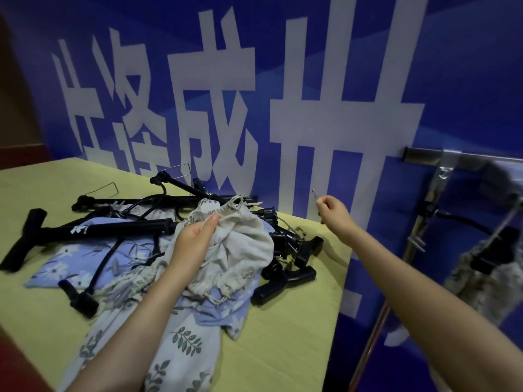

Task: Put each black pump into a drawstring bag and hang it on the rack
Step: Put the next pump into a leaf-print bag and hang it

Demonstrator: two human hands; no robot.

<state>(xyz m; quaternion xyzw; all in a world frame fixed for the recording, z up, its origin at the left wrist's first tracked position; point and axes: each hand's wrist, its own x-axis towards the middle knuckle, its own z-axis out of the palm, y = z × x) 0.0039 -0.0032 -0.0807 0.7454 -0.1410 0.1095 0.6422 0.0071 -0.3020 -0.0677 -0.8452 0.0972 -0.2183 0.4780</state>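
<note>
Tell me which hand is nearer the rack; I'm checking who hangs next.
Right. The right hand is raised just left of the rack; the left hand grips a bag on the table, farther off.

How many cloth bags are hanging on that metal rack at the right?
1 that I can see: a blurred, mottled grey bag hangs on the rack near the right edge. The frame cuts the rack off there, so more may hang out of view.

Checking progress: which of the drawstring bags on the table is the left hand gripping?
The plain beige bag atop the pile; the left hand pinches its cloth. The other bags are blue floral or leaf-printed.
</note>
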